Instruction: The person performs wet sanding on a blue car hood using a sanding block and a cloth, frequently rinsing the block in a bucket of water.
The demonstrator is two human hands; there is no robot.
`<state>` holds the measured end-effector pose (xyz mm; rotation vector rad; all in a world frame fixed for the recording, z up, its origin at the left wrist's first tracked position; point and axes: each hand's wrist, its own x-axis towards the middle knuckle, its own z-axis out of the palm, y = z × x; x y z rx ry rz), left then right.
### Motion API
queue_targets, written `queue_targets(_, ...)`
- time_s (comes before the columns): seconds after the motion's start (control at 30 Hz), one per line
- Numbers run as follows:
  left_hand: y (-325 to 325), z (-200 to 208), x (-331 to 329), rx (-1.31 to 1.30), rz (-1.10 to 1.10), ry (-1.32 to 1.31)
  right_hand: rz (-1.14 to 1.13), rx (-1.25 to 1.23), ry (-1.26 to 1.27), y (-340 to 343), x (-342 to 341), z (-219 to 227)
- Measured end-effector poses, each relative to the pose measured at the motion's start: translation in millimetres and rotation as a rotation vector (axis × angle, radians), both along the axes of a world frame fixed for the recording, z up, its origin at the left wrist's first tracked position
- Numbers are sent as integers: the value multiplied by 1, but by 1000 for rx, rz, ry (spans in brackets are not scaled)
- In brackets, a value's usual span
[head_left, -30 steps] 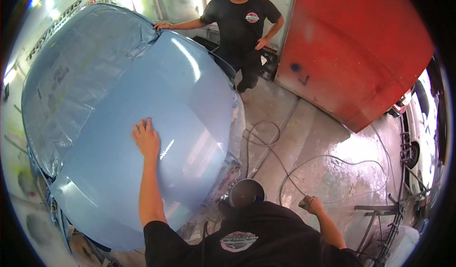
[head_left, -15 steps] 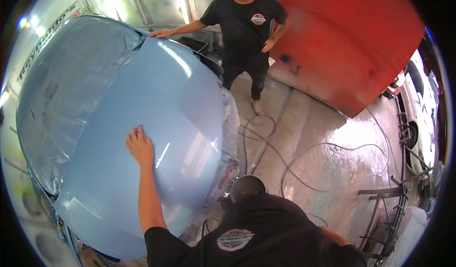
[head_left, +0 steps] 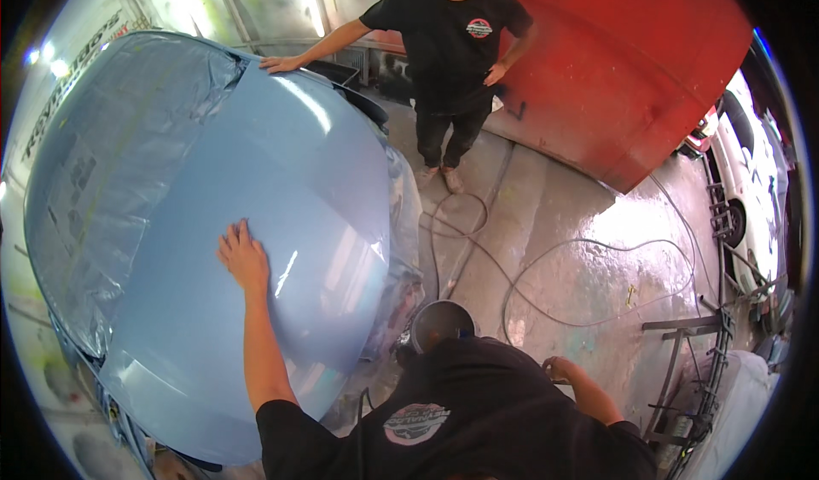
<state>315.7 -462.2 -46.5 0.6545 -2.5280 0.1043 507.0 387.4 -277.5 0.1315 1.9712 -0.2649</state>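
My left hand (head_left: 244,256) lies on a light blue car hood (head_left: 196,326), palm down with the fingers stretched out and a little apart. Glossy reflections cross the painted hood around it. Clear plastic film (head_left: 102,190) covers the windshield side of the car. By my right side at waist height is my right hand (head_left: 560,367), its fingers curled in. What it holds, if anything, is hidden; a small pale edge shows just below it. A dark round object (head_left: 442,325) is near my middle, beside the front of the car.
Across the hood a co-worker (head_left: 456,49) in black stands with one hand on the hood's far corner. Behind them leans a large red panel (head_left: 614,70). A hose (head_left: 589,243) loops over the floor. Metal stands (head_left: 682,325) and a white car (head_left: 755,215) are at right.
My right hand has come into view by my waist, where only part of the forearm showed before. My left hand stays flat on the hood. The co-worker's feet are now together.
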Motion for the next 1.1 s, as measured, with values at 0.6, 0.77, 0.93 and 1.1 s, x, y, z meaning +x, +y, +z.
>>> queue_targets(0.6, 161, -45, -15, -42, -487, -114, 131, -62, 299, -16, -19, -9)
queue_targets(0.77, 212, -71, 0, -98, -713, -201, 25, -78, 296, -21, -28, 0)
queue_targets(0.93, 229, -118, 13, -128, -932, -344, -23, -57, 257, -17, -16, 7)
queue_targets(1.1, 253, -127, 29, -133, -1093, -537, -17, 9, 230, -8, 3, 12)
